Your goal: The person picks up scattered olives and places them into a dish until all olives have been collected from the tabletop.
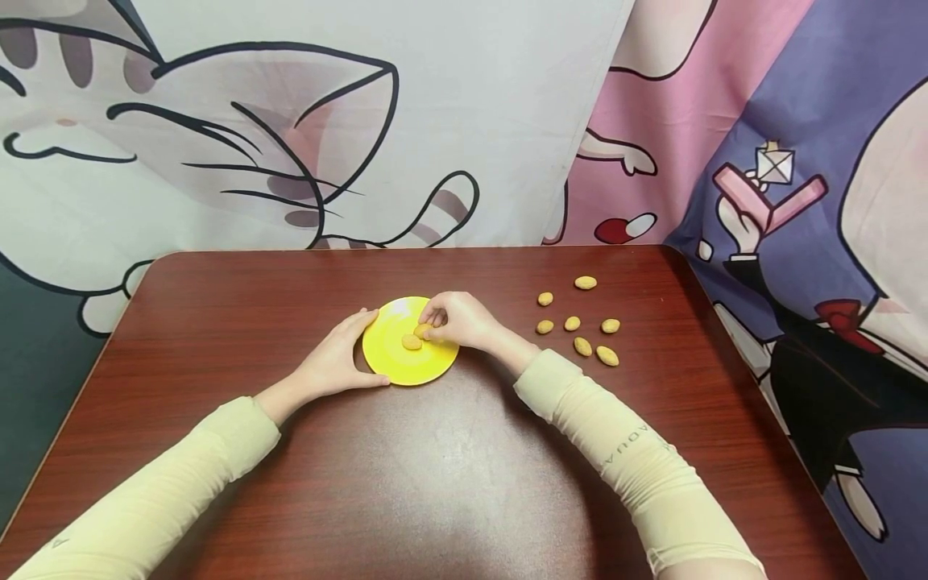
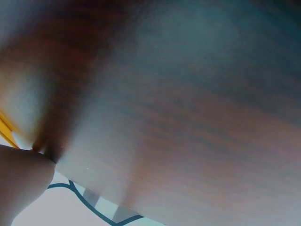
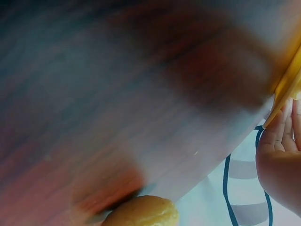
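Note:
A round yellow plate (image 1: 391, 366) lies on the table, with my left hand (image 1: 329, 356) gripping its left rim between thumb and fingers. One small yellow oval piece, like a tiny potato, (image 1: 412, 342) lies in the plate. Over the plate's right side, my right hand (image 1: 461, 322) pinches another yellow oval piece (image 1: 423, 330) with its fingertips, close beside the first. In the right wrist view the right hand (image 3: 281, 165) shows at the plate's edge (image 3: 284, 92). Only a part of the left hand (image 2: 26, 181) appears in the left wrist view.
Several more yellow oval pieces (image 1: 582, 346) lie scattered on the reddish-brown table (image 1: 290, 483), right of the plate. One oval piece (image 3: 143, 212) shows large in the right wrist view. Behind the table hangs a cartoon-printed cloth (image 1: 435, 105).

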`<state>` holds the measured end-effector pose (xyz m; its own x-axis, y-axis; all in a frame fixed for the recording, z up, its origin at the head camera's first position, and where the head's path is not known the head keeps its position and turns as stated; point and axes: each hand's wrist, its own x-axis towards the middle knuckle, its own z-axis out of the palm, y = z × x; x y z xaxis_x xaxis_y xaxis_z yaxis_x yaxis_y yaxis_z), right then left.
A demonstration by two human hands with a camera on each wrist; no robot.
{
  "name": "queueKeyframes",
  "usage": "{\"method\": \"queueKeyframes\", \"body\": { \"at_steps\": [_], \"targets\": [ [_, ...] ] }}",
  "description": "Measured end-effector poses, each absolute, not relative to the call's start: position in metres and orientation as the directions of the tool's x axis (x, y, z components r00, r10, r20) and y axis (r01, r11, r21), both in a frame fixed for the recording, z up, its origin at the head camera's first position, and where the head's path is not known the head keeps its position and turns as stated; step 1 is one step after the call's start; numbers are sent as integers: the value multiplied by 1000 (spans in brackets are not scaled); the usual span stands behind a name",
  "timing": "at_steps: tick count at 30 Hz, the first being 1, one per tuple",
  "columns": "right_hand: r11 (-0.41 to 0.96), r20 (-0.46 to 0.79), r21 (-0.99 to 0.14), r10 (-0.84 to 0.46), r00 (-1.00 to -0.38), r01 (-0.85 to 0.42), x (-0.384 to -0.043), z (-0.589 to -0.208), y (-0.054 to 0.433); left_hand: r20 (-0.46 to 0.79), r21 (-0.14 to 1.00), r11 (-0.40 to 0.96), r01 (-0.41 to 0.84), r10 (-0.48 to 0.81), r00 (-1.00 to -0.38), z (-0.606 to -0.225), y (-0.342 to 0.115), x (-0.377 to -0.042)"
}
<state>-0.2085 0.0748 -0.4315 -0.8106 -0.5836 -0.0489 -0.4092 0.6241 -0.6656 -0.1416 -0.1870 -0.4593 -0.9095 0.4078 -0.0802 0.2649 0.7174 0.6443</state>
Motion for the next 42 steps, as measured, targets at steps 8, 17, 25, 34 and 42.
{"method": "queueKeyframes", "body": {
  "at_steps": [8, 17, 25, 34, 42],
  "targets": [
    [593, -31, -697, -587, -809, -403, -209, -428, 79, -75, 641, 718, 271, 410, -909, -461, -187, -142],
    [584, -35, -722, -565, -824, -370, -211, -417, 98, -80, 639, 722, 265, 405, -911, -460, -186, -143],
    [575, -16, -743, -528, -849, -343, -210, -407, 125, -70, 643, 717, 271, 407, -911, -459, -187, -142],
    [581, -9, -744, -502, -865, -329, -203, -400, 158, -70, 642, 717, 272, 408, -910, -459, -187, -142],
    [606, -12, -725, -486, -874, -327, -195, -399, 187, -71, 642, 717, 272, 409, -910, -458, -187, -141]
  ]
}}
